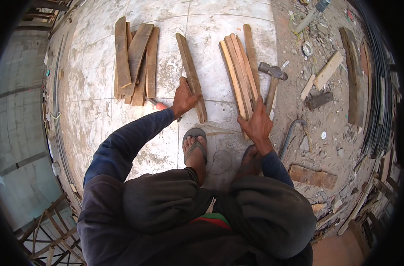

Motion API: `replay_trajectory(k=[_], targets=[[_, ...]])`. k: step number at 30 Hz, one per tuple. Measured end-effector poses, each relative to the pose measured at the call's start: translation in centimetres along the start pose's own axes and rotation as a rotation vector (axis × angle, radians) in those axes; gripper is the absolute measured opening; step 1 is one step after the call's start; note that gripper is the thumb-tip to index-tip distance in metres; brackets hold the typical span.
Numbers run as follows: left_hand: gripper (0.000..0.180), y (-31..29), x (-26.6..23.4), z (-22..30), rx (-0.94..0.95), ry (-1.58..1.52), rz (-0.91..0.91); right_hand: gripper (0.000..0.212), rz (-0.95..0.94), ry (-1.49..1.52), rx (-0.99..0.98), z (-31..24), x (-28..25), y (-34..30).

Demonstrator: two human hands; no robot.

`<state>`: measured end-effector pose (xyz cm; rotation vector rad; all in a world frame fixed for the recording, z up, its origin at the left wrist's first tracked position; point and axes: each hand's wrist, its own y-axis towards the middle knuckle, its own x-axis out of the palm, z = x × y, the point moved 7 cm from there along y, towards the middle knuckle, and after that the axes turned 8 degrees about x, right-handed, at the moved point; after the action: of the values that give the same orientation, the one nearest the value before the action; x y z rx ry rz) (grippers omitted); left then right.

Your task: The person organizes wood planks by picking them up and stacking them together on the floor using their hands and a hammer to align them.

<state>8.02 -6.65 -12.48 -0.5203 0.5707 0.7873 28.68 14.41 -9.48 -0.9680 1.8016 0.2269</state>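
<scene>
My left hand (184, 98) is closed around the lower part of a weathered wooden strip (189, 66), which slants across the pale tiles. Further right, my right hand (258, 125) grips the near ends of several wooden strips (238, 73) lying side by side, some with fresh, lighter edges. A ball-peen hammer (271, 84) lies just right of that bundle, its head pointing away from me. Beside my left wrist is a red-handled tool (157, 104), partly covered by my forearm. Several darker wooden boards (139, 55) are piled loosely at the far left.
My sandalled foot (195, 148) rests on the tiled floor (95, 111) between my arms. Rubble and wood offcuts (319, 101) cover the ground at right, near a curved metal bar (292, 133). Long dark rods (381, 88) run along the right edge.
</scene>
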Motion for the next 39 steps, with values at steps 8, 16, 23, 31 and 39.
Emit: replay_trajectory(k=[8,16,23,31,39], targets=[[0.065,-2.0,7.3,4.7,0.052,-0.254,-0.376,0.078,-0.198,0.240,-0.270,-0.4,1.4,-0.4],[0.072,-1.1,7.2,4.4,-0.139,-0.511,-0.477,0.069,-0.241,0.323,-0.275,-0.1,1.2,-0.5],[0.054,-1.7,7.2,4.0,-0.240,-0.402,-0.373,0.068,-0.206,0.384,-0.380,-0.3,1.5,-1.8],[0.053,-1.4,5.9,4.3,-0.296,-0.339,-0.454,0.087,-0.185,0.194,-0.236,-1.2,2.7,-2.7],[0.053,-1.2,5.5,0.7,-0.268,-0.364,-0.373,0.106,-0.142,0.209,-0.175,-1.5,3.8,-3.0]])
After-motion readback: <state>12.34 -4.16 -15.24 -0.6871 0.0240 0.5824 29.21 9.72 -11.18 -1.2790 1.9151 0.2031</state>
